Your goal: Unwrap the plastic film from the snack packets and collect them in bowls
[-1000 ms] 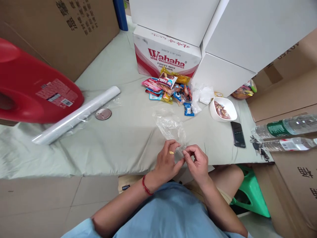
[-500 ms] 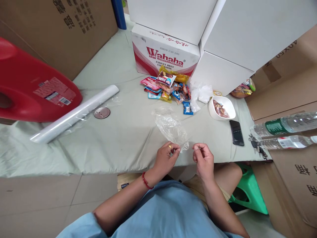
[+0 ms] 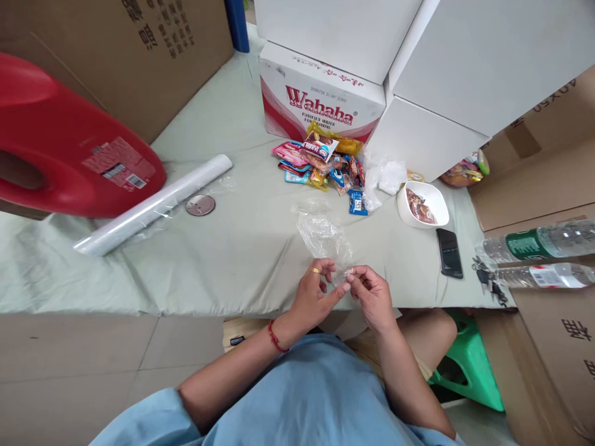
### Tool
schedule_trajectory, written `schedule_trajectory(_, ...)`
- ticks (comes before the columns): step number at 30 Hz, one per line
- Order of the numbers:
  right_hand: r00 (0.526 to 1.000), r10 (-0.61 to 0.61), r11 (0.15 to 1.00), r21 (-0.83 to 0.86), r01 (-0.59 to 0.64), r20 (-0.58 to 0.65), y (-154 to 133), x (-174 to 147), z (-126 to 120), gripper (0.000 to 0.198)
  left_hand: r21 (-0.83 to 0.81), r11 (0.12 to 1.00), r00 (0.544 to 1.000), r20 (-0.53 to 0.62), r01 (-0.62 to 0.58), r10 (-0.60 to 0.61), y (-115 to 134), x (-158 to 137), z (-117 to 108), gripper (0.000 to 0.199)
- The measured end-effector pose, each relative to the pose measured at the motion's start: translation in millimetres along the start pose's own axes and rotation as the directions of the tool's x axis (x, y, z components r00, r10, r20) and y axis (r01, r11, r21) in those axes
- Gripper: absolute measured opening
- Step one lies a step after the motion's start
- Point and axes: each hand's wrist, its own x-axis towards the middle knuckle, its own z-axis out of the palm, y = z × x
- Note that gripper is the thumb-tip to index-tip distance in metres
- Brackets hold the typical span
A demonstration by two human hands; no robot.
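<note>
A crumpled clear plastic bag (image 3: 325,234) lies on the cloth-covered table, its near end reaching up to my hands. My right hand (image 3: 372,296) pinches that near end between thumb and fingertips. Beside it, my left hand (image 3: 316,291) has its thumb stretched toward the right fingertips and its other fingers bent but apart from the thumb. Those left fingers are at the bag's edge; whether they touch the film is hard to make out. Beyond the bag is a pile of packaged snacks (image 3: 320,155).
A white bowl (image 3: 406,214) holding a packet, a phone (image 3: 449,254), keys (image 3: 490,282) and two bottles (image 3: 539,244) are on the right. To the left are a plastic film roll (image 3: 158,204), a round disc (image 3: 200,205) and a red jug (image 3: 69,136). Boxes (image 3: 320,93) stand behind.
My right hand has moved left to the bag's near end and now pinches it. The left thumb has parted from its fingers. The view has shifted slightly.
</note>
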Motion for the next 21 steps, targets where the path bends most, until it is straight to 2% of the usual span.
schedule_trajectory(3,0.998,-0.038,0.995,-0.090,0.043,0.051,-2.4,-2.7,1.1,0.028,-0.033,0.999,1.000,-0.004,-0.013,0.013,4.7,3.6,2.3,0.025)
schedule_trajectory(6,0.999,-0.034,0.996,-0.078,0.032,-0.022,-1.3,-1.0,-1.2,0.029,-0.086,0.996,0.995,-0.090,0.033,-0.041,4.0,9.8,-2.4,0.028)
schedule_trajectory(9,0.989,0.010,1.000,-0.005,-0.011,-0.149,5.6,2.3,-11.1,0.035,-0.158,0.980,0.960,-0.232,0.122,-0.157,-1.8,9.8,-20.6,0.030)
schedule_trajectory(12,0.978,0.050,0.998,-0.030,-0.058,-0.205,13.5,1.5,-30.5,0.041,-0.146,0.978,0.915,-0.354,0.150,-0.193,-9.9,-1.6,-52.1,0.033)
schedule_trajectory(14,0.986,0.099,0.986,-0.119,-0.115,-0.135,13.3,-0.9,-48.5,0.044,-0.068,0.980,0.895,-0.399,0.189,-0.200,-15.5,-14.6,-75.2,0.035)
schedule_trajectory(17,0.972,0.208,0.936,-0.311,-0.167,0.104,-1.9,-1.1,-78.2,0.046,0.147,0.958,0.911,-0.373,0.247,-0.177,-22.4,-35.9,-102.4,0.031)
schedule_trajectory(19,0.957,0.204,0.905,-0.413,-0.104,0.205,-18.3,4.2,-92.1,0.053,0.327,0.919,0.926,-0.366,0.221,-0.093,-22.9,-46.7,-111.1,0.027)
schedule_trajectory(21,0.956,0.135,0.872,-0.489,0.010,0.260,-32.4,14.0,-94.3,0.063,0.517,0.845,0.923,-0.376,0.139,0.079,-17.1,-52.0,-111.0,0.033)
